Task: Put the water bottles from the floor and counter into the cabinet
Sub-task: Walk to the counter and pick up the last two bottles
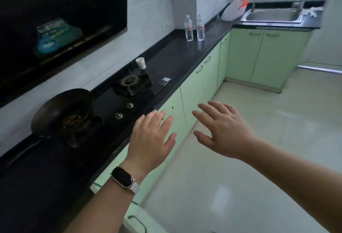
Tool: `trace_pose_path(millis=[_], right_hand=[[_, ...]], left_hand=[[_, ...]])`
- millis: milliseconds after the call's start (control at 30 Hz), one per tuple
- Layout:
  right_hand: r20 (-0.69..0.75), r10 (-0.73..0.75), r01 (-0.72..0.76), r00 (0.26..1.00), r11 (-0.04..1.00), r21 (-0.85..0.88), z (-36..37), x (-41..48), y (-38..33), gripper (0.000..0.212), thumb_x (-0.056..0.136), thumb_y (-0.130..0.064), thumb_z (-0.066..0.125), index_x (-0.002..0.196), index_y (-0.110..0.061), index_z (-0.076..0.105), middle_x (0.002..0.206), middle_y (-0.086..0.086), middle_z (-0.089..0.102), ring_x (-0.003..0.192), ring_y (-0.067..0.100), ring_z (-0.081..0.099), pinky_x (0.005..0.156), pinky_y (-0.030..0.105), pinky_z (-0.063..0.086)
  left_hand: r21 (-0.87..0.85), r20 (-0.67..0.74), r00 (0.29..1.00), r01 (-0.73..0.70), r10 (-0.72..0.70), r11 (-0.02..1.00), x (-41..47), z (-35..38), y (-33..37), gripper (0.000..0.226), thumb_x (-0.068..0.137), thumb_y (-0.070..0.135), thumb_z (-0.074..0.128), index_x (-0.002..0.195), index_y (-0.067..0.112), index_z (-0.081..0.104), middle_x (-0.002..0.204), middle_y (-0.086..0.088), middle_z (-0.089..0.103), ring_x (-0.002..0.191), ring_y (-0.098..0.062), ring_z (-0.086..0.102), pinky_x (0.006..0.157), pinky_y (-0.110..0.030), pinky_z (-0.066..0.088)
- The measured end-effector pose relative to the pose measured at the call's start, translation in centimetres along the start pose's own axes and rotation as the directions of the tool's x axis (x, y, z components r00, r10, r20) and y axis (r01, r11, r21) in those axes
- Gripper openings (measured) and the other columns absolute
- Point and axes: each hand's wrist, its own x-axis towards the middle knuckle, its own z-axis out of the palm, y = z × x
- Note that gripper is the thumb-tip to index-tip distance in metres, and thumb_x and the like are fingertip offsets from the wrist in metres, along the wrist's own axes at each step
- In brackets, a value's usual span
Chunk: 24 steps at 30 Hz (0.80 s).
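2 clear, red-labelled plastic water bottles (pixel 189 29) stand upright, just beside each other, far along the glossy black surface (pixel 177 57). The left hand (pixel 151 136) and right hand (pixel 222 131) hover spread and empty. The bottles are likely water-filled, thin-walled and slick, so each is best gripped around its labelled middle.

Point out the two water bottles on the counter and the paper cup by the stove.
Left water bottle (pixel 189 29): head view, on its label band.
Right water bottle (pixel 200 28): head view, on its label band.
Paper cup (pixel 141 63): head view, middle of its side wall.
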Motion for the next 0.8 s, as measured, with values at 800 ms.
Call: trace_pose_path(millis=[800], right_hand=[[-0.053,0.511,-0.511,0.858,0.836,-0.199,-1.8,-1.9,31.9,0.060,0.087,-0.057,0.040,0.128,-0.018,0.062,0.131,0.009,0.061,0.123,0.034,0.053,0.102,0.045,0.040]], left_hand=[[-0.230,-0.046,0.882,-0.466,0.469,0.854,32.7,18.5,19.0,0.052,0.092,0.044,0.048,0.128,0.012,0.067,0.132,-0.013,0.065,0.122,-0.037,0.061,0.099,-0.051,0.045]])
